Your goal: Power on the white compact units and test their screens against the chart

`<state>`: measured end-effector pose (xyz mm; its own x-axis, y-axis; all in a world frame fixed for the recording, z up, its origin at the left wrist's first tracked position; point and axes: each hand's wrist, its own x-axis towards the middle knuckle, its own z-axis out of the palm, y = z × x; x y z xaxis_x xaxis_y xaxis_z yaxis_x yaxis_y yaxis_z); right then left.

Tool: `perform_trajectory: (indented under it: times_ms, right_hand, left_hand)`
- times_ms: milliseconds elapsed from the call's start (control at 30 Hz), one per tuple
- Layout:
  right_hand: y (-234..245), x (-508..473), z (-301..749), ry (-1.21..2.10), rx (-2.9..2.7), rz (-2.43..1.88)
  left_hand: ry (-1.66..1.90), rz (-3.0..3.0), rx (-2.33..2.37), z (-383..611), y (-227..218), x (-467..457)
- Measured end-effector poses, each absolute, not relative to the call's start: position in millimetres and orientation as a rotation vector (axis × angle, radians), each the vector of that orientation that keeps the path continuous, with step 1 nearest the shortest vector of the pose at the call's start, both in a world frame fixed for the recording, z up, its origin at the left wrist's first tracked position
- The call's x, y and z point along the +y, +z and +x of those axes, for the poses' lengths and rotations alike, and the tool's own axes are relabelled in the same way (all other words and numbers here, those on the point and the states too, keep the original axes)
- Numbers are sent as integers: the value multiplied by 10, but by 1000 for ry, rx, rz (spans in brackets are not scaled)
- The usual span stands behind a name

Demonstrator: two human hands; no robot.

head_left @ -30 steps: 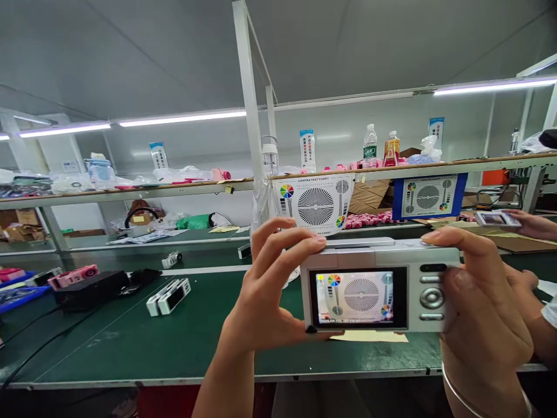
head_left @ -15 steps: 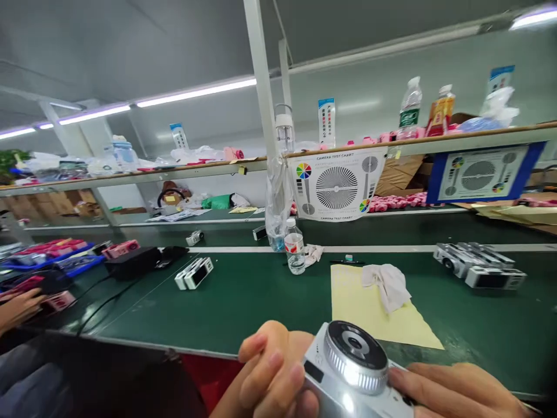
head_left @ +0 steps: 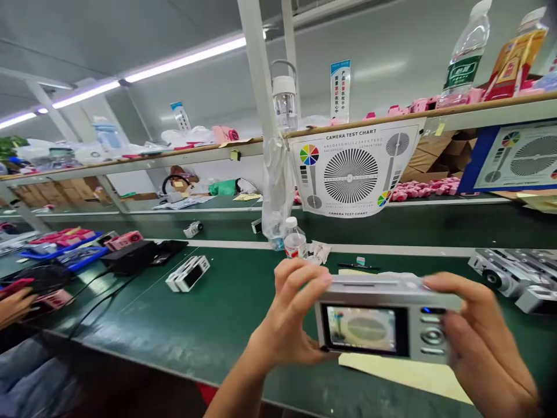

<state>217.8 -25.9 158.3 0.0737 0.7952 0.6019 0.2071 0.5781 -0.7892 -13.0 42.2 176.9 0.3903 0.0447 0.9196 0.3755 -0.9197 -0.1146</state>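
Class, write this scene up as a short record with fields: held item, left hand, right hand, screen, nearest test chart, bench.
Held item: silver camera, back facing the wearer
Left hand: grips the camera's left end
Right hand: grips its right end
Screen: shows a blurred round pattern
Nearest test chart: hangs from the shelf
Bench: white cameras at left, more silver cameras at right

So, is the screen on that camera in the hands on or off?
On: the screen of the camera is lit, showing a blurred test chart.
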Motion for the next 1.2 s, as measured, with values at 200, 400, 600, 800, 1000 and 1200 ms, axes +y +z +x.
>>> perform_trajectory:
  times_ms: [200, 400, 600, 800, 1000, 1200]
  right_hand:
    - [1900, 219, 2120, 984, -1333, -848]
    - [1804, 553, 2130, 1040, -1318, -954]
    - [1656, 670, 2200, 1159, -1282, -854]
    - [1592, 639, 2337, 1261, -1246, -828]
    - [1590, 596, 2335, 1215, -1214, -824]
    - [1619, 536, 2291, 1187, -1185, -841]
  left_hand:
    - [-1611, -2700, -516, -84, 1987, 943]
    - [-1631, -2789, -695, -46, 1875, 1200]
    - [-1537, -2827, -766, -55, 1805, 1260]
    - [-1536, -2830, -732, -65, 1800, 1253]
    - [-1590, -2836, -647, -45, 1804, 1252]
    - [-1638, -2817, -627, -58, 1821, 1197]
